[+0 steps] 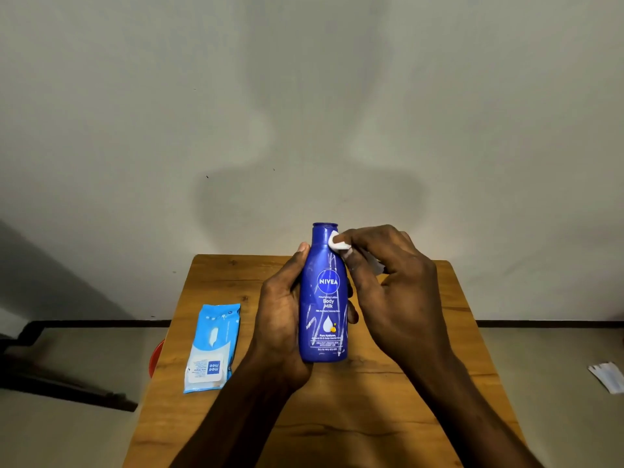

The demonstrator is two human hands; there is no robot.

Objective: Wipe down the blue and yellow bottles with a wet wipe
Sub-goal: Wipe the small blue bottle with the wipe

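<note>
We hold the blue bottle point(325, 298) upright at the centre of the frame, above the middle of the wooden table point(422, 400). Our left hand point(282, 319) has its grip wrapped round the bottle's body from the left side of the frame, thumb up near the shoulder. Our right hand point(395, 285) has its grip pinched on a bunched white wet wipe point(338, 244), which presses against the bottle's neck just under the cap.

We judge the first step to be in hand: wiping the blue bottle, working at its top. White streaks show on the lower label, so the next move likely calls for drawing the wipe down the body while the left hand turns the bottle. No yellow bottle is in view; it would have to be found afterward.

The wipes packet point(212, 347) lies flat at the lower left of the frame, close to the table's left edge and well apart from the bottle. The table's right half lies open for setting the bottle down, though its far edge sits just behind our hands.
</note>
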